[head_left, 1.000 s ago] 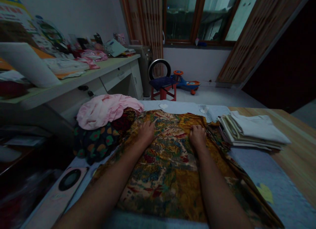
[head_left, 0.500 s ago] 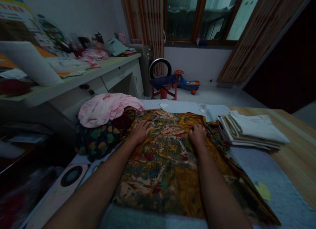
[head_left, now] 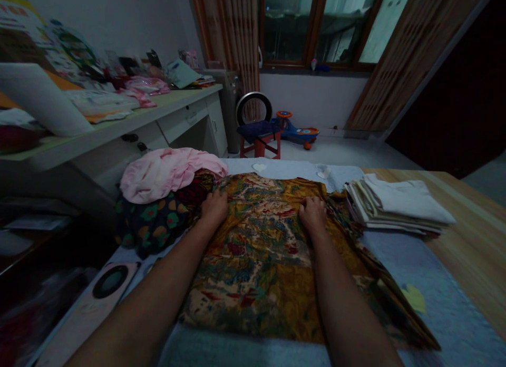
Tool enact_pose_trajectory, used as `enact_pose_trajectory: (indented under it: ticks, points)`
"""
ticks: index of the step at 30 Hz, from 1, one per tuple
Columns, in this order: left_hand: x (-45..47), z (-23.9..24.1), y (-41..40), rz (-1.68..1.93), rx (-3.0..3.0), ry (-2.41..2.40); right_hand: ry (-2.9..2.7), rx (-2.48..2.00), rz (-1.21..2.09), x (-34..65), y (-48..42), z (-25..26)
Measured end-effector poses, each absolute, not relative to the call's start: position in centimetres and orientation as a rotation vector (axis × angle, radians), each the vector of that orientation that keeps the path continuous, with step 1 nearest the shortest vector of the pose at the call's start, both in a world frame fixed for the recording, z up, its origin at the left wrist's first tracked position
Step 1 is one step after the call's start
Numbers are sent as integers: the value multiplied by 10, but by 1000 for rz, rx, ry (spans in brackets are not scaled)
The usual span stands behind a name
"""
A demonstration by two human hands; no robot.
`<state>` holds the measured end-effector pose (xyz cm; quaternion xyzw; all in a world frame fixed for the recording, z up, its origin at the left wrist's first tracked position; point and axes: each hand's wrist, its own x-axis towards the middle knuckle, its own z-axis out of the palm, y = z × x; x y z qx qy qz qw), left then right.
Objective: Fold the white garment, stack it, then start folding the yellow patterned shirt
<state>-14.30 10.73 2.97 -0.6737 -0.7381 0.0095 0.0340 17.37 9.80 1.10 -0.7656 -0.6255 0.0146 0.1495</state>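
A garment (head_left: 256, 251), apparently a shirt, with a mustard, green and red pattern lies spread on a pale blue cloth (head_left: 225, 351). My left hand (head_left: 215, 208) is at its upper left edge, the fingers curled over the fabric. At the upper right, my right hand (head_left: 313, 214) has bent fingers closed on the garment. Folds of the same print spread past my right forearm. Left of my left hand is a heap of a pink cloth (head_left: 158, 174) on top of a dark spotted cloth (head_left: 152, 222).
A stack of folded clothes (head_left: 399, 203) lies at the right, by the bare wooden tabletop (head_left: 470, 219). At the lower left is a pale pink item with a dark round disc (head_left: 110, 281). A cluttered desk (head_left: 162, 114) runs along the left; a red stool (head_left: 260, 145) stands beyond.
My left hand has slid left, from lying on the fabric to the garment's edge, and its fingers have curled. The right hand stays in about the same place.
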Motion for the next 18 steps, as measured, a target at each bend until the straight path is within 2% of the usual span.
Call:
enact_pose_trajectory:
  ticks: [6, 18]
  points:
    - [-140, 38, 114, 105, -2111, -2361, -1797, -2200, 40, 173, 97, 11]
    - [-133, 35, 97, 25, -2072, -2145, -1800, -2216, 27, 174, 99, 11]
